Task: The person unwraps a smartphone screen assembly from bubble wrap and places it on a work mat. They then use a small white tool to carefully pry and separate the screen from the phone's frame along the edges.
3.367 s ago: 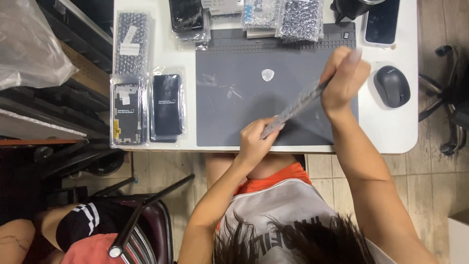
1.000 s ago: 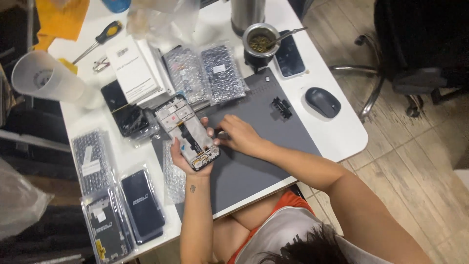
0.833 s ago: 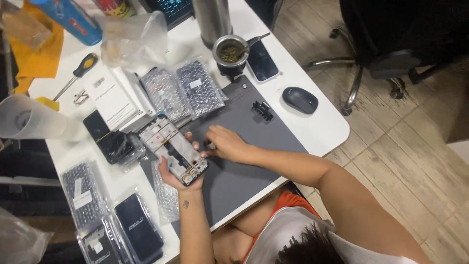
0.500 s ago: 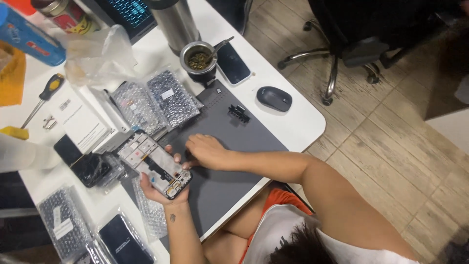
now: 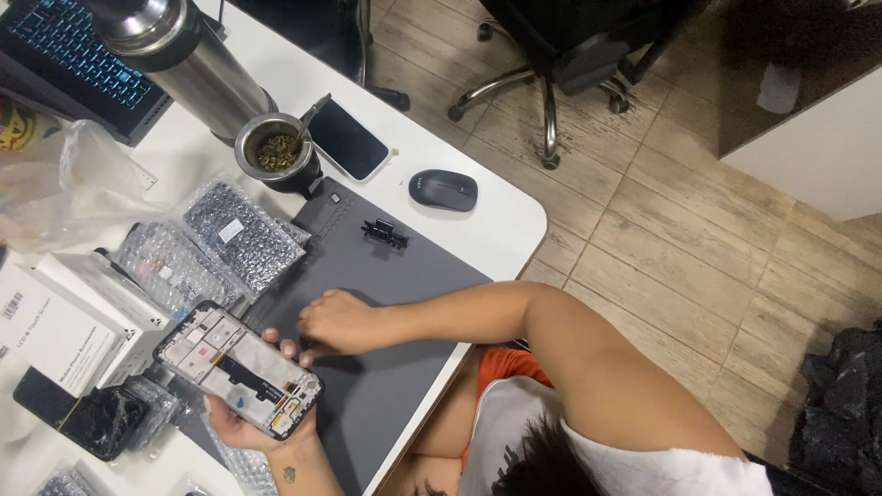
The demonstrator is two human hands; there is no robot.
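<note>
From the head view, the left hand [image 5: 241, 424] cradles an opened black smartphone frame with exposed internals [image 5: 237, 368] face-up above the dark grey rubber work mat [image 5: 386, 303] near the table's front edge, apparently for access, while the right hand [image 5: 338, 321], fingers curled, rests on the mat beside it, its grip's contents hidden.

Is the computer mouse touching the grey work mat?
Apart. The head view shows white table between the mouse and the grey mat edge.

1. The opened phone [image 5: 237, 368] is a dark rectangular frame with its back off, showing white and black inner parts.
2. It lies tilted diagonally above the grey mat's left edge.
</note>
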